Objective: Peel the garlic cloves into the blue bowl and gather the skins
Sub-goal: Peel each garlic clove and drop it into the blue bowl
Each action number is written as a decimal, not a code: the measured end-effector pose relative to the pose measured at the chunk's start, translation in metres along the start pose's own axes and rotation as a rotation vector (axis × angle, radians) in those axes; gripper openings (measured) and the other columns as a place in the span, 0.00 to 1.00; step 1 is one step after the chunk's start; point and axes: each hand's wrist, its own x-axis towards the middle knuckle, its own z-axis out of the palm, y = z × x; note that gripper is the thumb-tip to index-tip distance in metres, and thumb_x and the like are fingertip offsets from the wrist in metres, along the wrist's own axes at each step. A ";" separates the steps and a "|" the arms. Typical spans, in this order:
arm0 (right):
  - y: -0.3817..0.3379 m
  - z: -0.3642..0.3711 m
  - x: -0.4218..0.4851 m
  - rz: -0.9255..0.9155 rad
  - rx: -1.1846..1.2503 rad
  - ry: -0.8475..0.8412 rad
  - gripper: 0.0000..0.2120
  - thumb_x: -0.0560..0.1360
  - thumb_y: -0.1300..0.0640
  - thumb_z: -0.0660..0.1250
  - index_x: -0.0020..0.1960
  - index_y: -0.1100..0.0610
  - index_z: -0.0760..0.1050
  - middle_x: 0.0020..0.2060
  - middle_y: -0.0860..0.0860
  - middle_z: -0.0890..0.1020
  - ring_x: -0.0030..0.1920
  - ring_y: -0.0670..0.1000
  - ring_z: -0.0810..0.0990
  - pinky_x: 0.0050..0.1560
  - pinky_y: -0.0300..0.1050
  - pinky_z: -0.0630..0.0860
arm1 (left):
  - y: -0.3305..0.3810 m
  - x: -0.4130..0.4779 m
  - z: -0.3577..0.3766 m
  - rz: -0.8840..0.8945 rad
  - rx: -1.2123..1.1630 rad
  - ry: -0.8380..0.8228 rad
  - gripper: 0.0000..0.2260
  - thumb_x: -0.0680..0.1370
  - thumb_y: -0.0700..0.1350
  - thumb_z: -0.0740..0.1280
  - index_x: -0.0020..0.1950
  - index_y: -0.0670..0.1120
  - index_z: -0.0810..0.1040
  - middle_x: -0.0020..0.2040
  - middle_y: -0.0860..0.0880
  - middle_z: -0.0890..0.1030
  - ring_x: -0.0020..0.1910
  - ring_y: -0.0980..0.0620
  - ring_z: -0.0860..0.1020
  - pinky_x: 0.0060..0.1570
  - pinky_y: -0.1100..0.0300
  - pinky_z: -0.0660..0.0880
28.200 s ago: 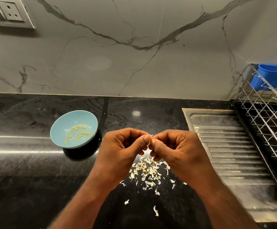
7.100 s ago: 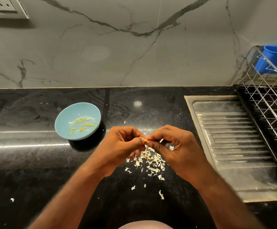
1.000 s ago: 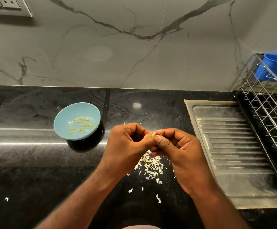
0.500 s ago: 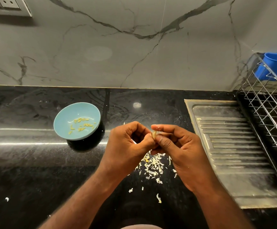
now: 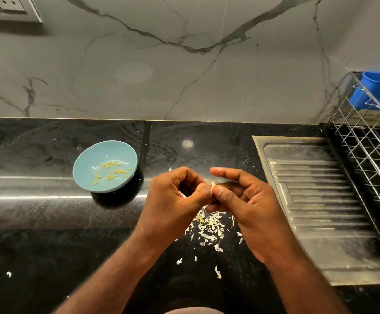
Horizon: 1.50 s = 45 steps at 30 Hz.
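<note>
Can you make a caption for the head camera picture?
Peeling time: left hand and right hand pinch a garlic clove above scattered skins, peeled cloves in the blue bowl.

We count two hands, left hand and right hand, one garlic clove, one blue bowl and roughly fifteen peeled cloves. We see one heap of skins.

Left hand and right hand are bare, forearms too, nails short. Straight below the skin pile shows a rounded pinkish-brown sliver of torso.
</note>
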 end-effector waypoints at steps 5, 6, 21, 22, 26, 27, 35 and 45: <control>-0.002 -0.001 0.000 0.021 0.069 -0.008 0.18 0.71 0.58 0.68 0.60 0.57 0.76 0.44 0.58 0.87 0.45 0.57 0.86 0.44 0.43 0.82 | -0.004 0.003 -0.005 -0.070 0.027 0.085 0.07 0.73 0.39 0.70 0.35 0.45 0.78 0.29 0.50 0.79 0.27 0.60 0.73 0.28 0.67 0.71; -0.002 -0.001 0.000 0.030 0.087 -0.011 0.16 0.71 0.58 0.68 0.59 0.58 0.77 0.45 0.58 0.87 0.45 0.58 0.86 0.43 0.43 0.82 | -0.005 0.004 -0.006 -0.087 0.040 0.091 0.08 0.74 0.39 0.71 0.35 0.45 0.78 0.29 0.48 0.79 0.26 0.60 0.73 0.29 0.65 0.71; -0.001 -0.001 -0.005 -0.054 -0.069 0.001 0.11 0.71 0.57 0.69 0.53 0.59 0.79 0.39 0.57 0.86 0.40 0.55 0.86 0.42 0.44 0.83 | 0.004 -0.001 -0.013 -0.137 -0.120 -0.153 0.07 0.73 0.49 0.72 0.46 0.47 0.86 0.40 0.49 0.84 0.37 0.53 0.81 0.33 0.61 0.75; -0.001 -0.001 -0.005 -0.073 -0.091 0.003 0.11 0.71 0.56 0.69 0.53 0.58 0.79 0.38 0.56 0.86 0.40 0.54 0.86 0.42 0.44 0.82 | 0.005 -0.002 -0.014 -0.159 -0.164 -0.173 0.09 0.72 0.50 0.72 0.46 0.46 0.86 0.39 0.47 0.84 0.36 0.52 0.80 0.32 0.60 0.75; -0.001 0.000 -0.007 -0.135 -0.099 0.015 0.09 0.69 0.57 0.71 0.48 0.55 0.81 0.36 0.54 0.86 0.37 0.52 0.86 0.40 0.41 0.82 | 0.005 -0.001 -0.016 -0.199 -0.247 -0.226 0.11 0.69 0.50 0.73 0.45 0.44 0.86 0.38 0.43 0.84 0.35 0.53 0.79 0.30 0.62 0.74; -0.002 0.001 -0.008 -0.151 -0.090 0.015 0.08 0.68 0.58 0.71 0.47 0.56 0.81 0.36 0.54 0.86 0.36 0.51 0.85 0.39 0.40 0.81 | 0.005 -0.001 -0.017 -0.203 -0.254 -0.228 0.11 0.69 0.50 0.73 0.45 0.43 0.86 0.37 0.43 0.84 0.34 0.53 0.78 0.30 0.62 0.74; 0.000 0.001 -0.008 -0.213 -0.129 0.014 0.08 0.67 0.60 0.72 0.47 0.56 0.83 0.36 0.53 0.86 0.35 0.49 0.85 0.38 0.38 0.81 | 0.008 0.001 -0.022 -0.194 -0.218 -0.267 0.11 0.68 0.50 0.73 0.44 0.44 0.87 0.38 0.44 0.85 0.35 0.52 0.79 0.30 0.64 0.74; -0.001 0.003 -0.011 -0.237 -0.187 0.001 0.08 0.70 0.60 0.72 0.47 0.52 0.84 0.37 0.51 0.86 0.37 0.52 0.86 0.40 0.41 0.82 | 0.010 0.000 -0.018 -0.188 -0.208 -0.199 0.16 0.62 0.55 0.74 0.39 0.43 0.85 0.32 0.45 0.83 0.32 0.47 0.75 0.33 0.54 0.71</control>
